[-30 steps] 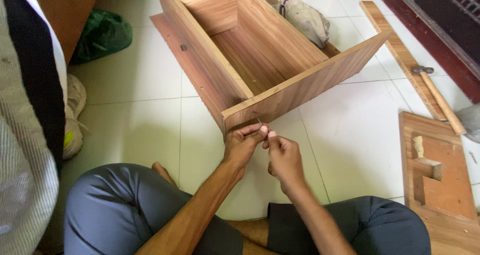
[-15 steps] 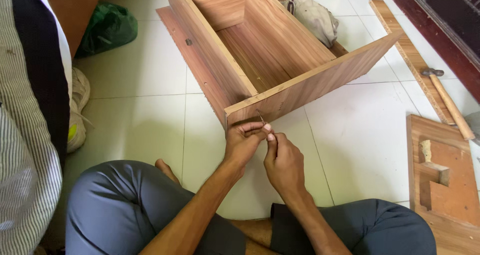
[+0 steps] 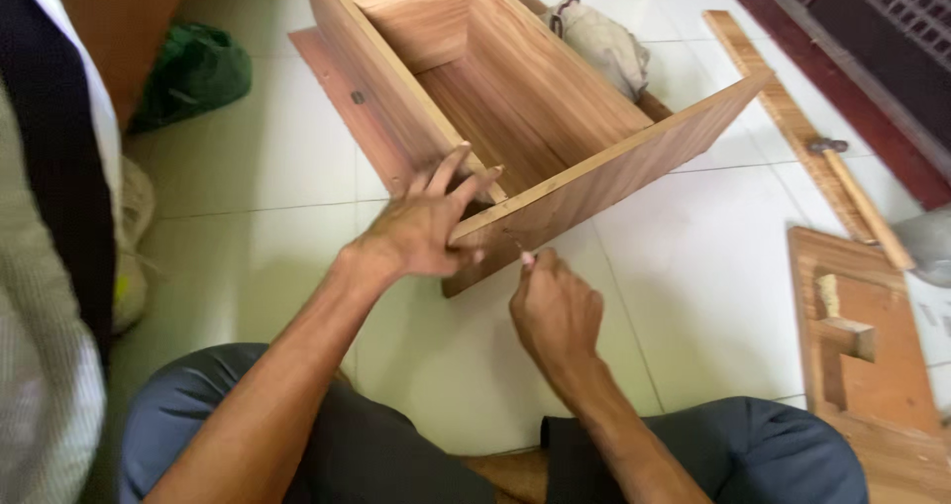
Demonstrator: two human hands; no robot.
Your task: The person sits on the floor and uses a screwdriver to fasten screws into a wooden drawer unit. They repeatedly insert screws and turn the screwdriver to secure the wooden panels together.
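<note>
— Where does the view sit?
— 1 camera only, on the person's head, tilted steeply down over their crossed legs to the tiled floor (image 3: 693, 256).
— How close?
— Near: the wooden box (image 3: 555, 118) lies just ahead, within arm's reach, filling the upper middle.
— Shared ground?
— None, with 1 view.

A home floor turned into a makeshift carpentry spot: pale glossy floor tiles (image 3: 693, 266) with the person sitting cross-legged on them. At twelve o'clock stands a half-built wooden box (image 3: 515, 118); at two o'clock a hammer (image 3: 857, 197) lies on a loose plank (image 3: 783, 108). Board offcuts (image 3: 872, 355) lie at four o'clock and a green bag (image 3: 193, 73) at ten o'clock.
</note>
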